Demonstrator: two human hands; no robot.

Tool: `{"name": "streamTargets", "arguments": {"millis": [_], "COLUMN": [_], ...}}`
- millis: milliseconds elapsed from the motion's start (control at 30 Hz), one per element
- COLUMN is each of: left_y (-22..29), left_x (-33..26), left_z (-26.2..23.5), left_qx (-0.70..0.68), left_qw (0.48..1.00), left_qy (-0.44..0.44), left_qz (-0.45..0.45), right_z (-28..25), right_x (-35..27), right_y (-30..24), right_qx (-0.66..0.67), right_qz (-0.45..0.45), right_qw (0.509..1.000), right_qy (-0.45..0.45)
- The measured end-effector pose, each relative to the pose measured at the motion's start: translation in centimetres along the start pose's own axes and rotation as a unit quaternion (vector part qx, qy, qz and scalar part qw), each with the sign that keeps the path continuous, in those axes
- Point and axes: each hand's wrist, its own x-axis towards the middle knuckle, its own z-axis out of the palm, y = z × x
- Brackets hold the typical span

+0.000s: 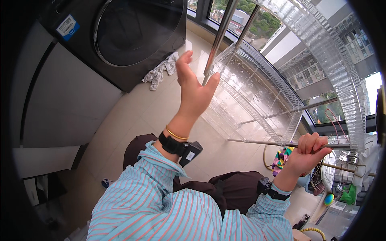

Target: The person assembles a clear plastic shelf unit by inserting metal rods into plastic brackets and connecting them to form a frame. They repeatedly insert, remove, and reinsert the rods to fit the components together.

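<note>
A clear plastic shelf rack [257, 86] with shiny metal poles stands tilted in front of me, and water drops dot its middle tier. My right hand [306, 156] is wrapped round a metal pole [261, 142] at the rack's lower right, near the ribbed edge of a clear tier [335, 52]. Beside another metal pole [219, 40] at the rack's left, my left hand [194, 90] is raised with thumb and fingers spread. That pole passes between its thumb and fingers; whether skin touches it I cannot tell.
A dark front-loading washing machine [138, 32] stands at the far left beside grey cabinets [68, 92]. A crumpled cloth [163, 70] lies on the tiled floor [132, 116]. Windows [253, 20] line the far side. Coloured cloth [281, 160], wire hangers [337, 124] and a green item [349, 195] crowd the right.
</note>
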Motion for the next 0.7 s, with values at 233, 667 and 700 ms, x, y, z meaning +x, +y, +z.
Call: {"name": "streamTargets", "arguments": {"millis": [233, 667, 700], "left_y": [0.0, 1.0, 1.0], "left_x": [-3.5, -6.4, -6.5], "left_z": [-0.6, 1.5, 1.5], "left_qx": [-0.074, -0.216, -0.208], "left_qw": [0.949, 0.869, 0.87], "left_qy": [-0.288, -0.441, -0.445], "left_qz": [-0.104, -0.064, -0.046], "right_z": [0.6, 12.5, 12.7], "right_x": [3.2, -2.8, -3.0], "right_y": [0.7, 3.1, 2.9], "right_qx": [-0.467, 0.026, 0.058], "right_qz": [-0.222, 0.083, 0.102], "right_qw": [0.816, 0.966, 0.967], "right_qy": [0.257, -0.243, -0.225]}}
